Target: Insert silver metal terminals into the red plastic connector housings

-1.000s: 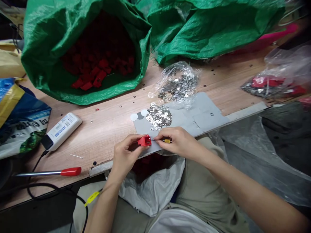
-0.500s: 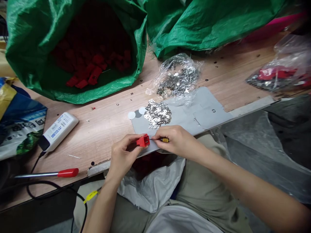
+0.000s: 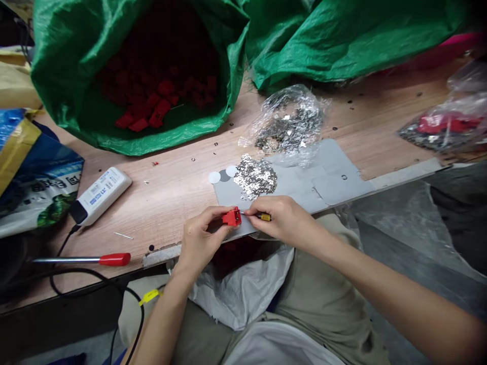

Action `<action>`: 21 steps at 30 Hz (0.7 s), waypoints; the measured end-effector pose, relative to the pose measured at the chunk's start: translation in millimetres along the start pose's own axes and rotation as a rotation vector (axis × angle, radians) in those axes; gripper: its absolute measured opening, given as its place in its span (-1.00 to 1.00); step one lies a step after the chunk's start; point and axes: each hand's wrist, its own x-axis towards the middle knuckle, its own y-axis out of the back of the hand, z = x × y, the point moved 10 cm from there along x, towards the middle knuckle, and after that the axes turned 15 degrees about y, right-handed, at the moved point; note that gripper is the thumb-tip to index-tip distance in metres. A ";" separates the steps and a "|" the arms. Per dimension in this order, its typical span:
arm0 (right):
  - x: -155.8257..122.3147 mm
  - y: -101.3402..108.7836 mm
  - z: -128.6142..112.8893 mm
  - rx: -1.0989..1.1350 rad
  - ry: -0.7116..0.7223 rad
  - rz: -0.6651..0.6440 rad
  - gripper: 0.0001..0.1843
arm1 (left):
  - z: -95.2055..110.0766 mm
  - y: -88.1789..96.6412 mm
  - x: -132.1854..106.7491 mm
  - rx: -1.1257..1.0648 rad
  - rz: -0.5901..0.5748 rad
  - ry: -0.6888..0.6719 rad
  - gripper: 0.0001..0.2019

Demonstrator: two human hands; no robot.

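1. Our left hand [image 3: 200,238] pinches a red part [image 3: 231,217] at the near edge of the grey board [image 3: 335,175]
2. Our right hand [image 3: 283,217] pinches a yellow-banded tool [image 3: 265,217], its tip close to the red part
3. Just beyond, metal pieces [image 3: 255,177] lie piled on the board
4. Farther out, our green bag [image 3: 152,145] holds more red pieces [image 3: 160,112]

The left hand [image 3: 200,237] has open tabletop [image 3: 171,187] ahead until the green sack [image 3: 152,144].

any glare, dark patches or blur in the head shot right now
Head view: bright glints on the loose metal pieces and clear plastic bag; deep shadow inside the green sack; top right corner darkened; red part readable, though its inner detail is too small to tell.
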 end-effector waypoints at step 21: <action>3.8 -15.7 -6.1 -0.152 -0.061 -0.178 -0.86 | 6.3 -0.8 0.5 0.101 0.022 -0.097 -0.73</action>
